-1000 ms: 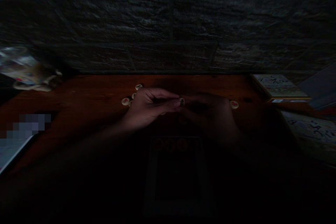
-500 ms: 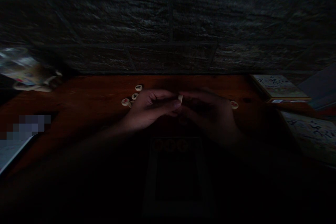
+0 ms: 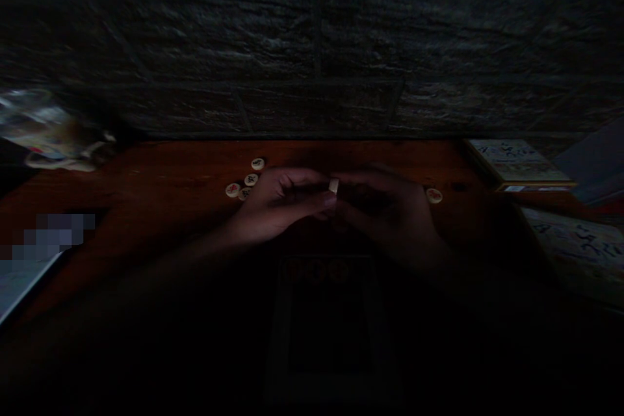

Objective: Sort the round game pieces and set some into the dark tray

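A small pale round game piece (image 3: 333, 186) stands on edge between the fingertips of both hands. My left hand (image 3: 285, 198) pinches it with the thumb in front. From the other side, my right hand (image 3: 390, 205) has its fingertips closed on the same piece. Beside my left hand lie several pieces, among them one with a red mark (image 3: 233, 190) and one with a black mark (image 3: 257, 163). Another red-marked piece (image 3: 433, 195) lies right of my right hand. Below the hands is a dim box or tray (image 3: 280, 338) with round pieces (image 3: 316, 270) along its top.
The wooden table (image 3: 180, 162) meets a dark brick wall (image 3: 312, 45). A clear jar (image 3: 43, 123) stands at the far left, with a pale flat object (image 3: 24, 283) nearer. On the right lie a patterned box (image 3: 519, 159) and a similar one (image 3: 580, 250) nearer.
The held piece has turned slightly between my fingertips, showing more of its pale edge. Both hands stay in nearly the same place.
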The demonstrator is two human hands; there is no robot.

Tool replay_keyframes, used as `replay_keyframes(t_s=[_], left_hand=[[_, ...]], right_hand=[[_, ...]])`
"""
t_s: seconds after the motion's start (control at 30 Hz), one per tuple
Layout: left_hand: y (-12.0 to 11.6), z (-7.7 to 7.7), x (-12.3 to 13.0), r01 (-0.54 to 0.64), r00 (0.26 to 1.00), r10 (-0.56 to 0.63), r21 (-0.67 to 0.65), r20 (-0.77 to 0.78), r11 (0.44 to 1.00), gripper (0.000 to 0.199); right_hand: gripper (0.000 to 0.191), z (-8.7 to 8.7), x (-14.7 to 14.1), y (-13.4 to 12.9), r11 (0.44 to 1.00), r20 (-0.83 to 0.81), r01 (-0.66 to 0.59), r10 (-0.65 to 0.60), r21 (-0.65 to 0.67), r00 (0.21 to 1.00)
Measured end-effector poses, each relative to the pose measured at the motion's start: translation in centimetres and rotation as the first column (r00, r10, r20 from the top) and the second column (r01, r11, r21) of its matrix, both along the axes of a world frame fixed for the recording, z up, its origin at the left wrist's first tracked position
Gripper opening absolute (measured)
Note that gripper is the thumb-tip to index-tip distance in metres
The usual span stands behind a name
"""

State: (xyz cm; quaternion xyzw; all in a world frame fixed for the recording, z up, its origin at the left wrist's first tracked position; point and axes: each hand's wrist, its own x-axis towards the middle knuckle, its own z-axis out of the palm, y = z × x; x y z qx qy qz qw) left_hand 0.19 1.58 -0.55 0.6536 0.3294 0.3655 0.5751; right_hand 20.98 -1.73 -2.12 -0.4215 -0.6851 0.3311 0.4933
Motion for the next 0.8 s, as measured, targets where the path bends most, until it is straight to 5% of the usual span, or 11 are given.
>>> replay_keyframes(t_s=[0.8], left_hand=[[0.03, -0.02, -0.04, 0.036, 0.999, -0.036, 0.015, -0.005, 0.999, 0.021]], right_hand=[[0.029, 0.57, -0.11, 0.03, 0.983, 0.05, -0.028, 0.019, 0.183, 0.999]])
